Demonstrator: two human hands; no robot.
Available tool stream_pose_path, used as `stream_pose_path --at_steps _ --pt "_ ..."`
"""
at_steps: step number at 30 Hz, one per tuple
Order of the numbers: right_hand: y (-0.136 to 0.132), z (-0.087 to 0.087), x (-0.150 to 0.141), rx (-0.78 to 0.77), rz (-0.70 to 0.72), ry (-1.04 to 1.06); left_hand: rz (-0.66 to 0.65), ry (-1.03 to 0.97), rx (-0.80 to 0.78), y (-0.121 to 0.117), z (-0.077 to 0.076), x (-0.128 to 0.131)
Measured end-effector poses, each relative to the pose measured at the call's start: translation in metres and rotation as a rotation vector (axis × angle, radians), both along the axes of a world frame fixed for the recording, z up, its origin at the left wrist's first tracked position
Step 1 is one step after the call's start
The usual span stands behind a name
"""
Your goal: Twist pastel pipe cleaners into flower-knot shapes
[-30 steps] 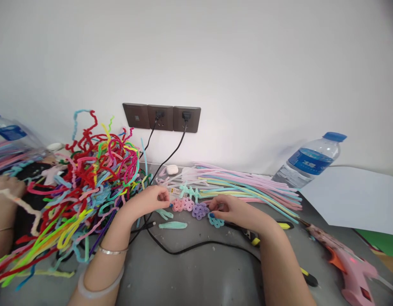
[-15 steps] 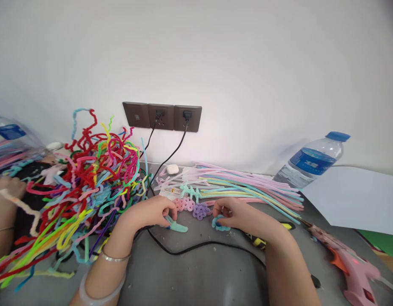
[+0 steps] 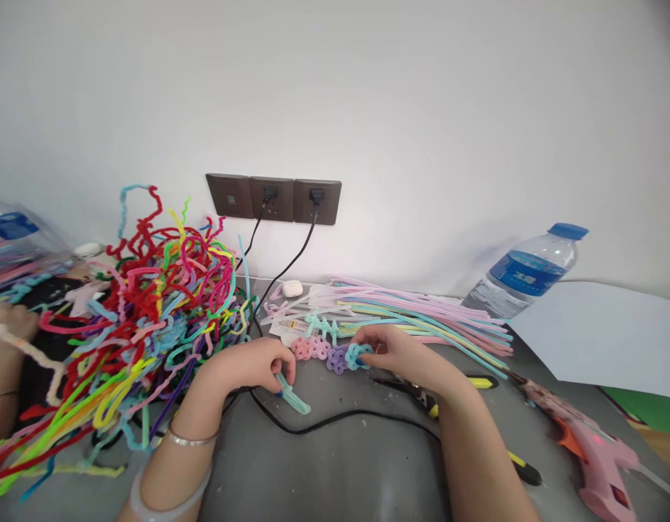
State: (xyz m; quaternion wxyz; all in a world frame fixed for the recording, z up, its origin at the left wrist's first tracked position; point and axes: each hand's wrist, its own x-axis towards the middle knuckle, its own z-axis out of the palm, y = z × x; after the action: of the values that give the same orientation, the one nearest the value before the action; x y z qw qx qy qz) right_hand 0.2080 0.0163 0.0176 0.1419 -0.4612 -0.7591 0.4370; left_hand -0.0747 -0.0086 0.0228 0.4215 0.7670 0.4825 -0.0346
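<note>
My left hand [image 3: 253,365] pinches a mint-green folded pipe-cleaner piece [image 3: 293,396] that rests on the grey table [image 3: 340,471]. With its fingertips, my right hand [image 3: 394,349] holds a small blue pipe-cleaner flower [image 3: 357,354] right beside a purple flower [image 3: 338,358]. A pink flower [image 3: 309,348] lies just left of the purple one, in a row. A mint-green shaped piece [image 3: 324,325] lies behind them.
A tangled heap of bright pipe cleaners [image 3: 133,304] fills the left. Straight pastel pipe cleaners [image 3: 422,315] lie behind my right hand. A black cable [image 3: 335,419] crosses the table. Pink glue gun [image 3: 590,446], water bottle [image 3: 525,275], white paper [image 3: 601,333], pliers [image 3: 476,382], another person's hand [image 3: 6,322].
My right hand lifted the blue flower off the table and moved it left, up against the purple flower. My left hand took hold of the mint-green piece and drew it nearer.
</note>
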Motion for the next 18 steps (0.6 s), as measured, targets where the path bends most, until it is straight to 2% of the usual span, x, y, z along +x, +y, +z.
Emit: stream_pose_path --at_steps 2,4,6,8,12,18 --pt "-0.001 0.003 -0.001 -0.051 0.004 0.084 -0.004 0.003 -0.01 0.0 0.001 -0.001" --pt "-0.005 0.006 -0.002 -0.163 0.069 0.12 -0.012 0.01 -0.026 0.001 0.002 -0.001" --pt "-0.01 0.008 -0.003 -0.292 0.165 0.077 -0.018 0.013 -0.047 0.001 0.004 -0.003" --pt "-0.014 0.007 -0.007 -0.355 0.197 0.004 -0.005 -0.002 -0.042 0.001 0.006 -0.005" --pt "-0.019 0.001 -0.017 -0.337 0.146 -0.058 0.064 -0.032 -0.008 0.0 0.007 -0.008" --pt "-0.022 -0.001 -0.023 -0.325 0.061 -0.101 0.082 0.027 -0.045 -0.001 0.007 -0.009"
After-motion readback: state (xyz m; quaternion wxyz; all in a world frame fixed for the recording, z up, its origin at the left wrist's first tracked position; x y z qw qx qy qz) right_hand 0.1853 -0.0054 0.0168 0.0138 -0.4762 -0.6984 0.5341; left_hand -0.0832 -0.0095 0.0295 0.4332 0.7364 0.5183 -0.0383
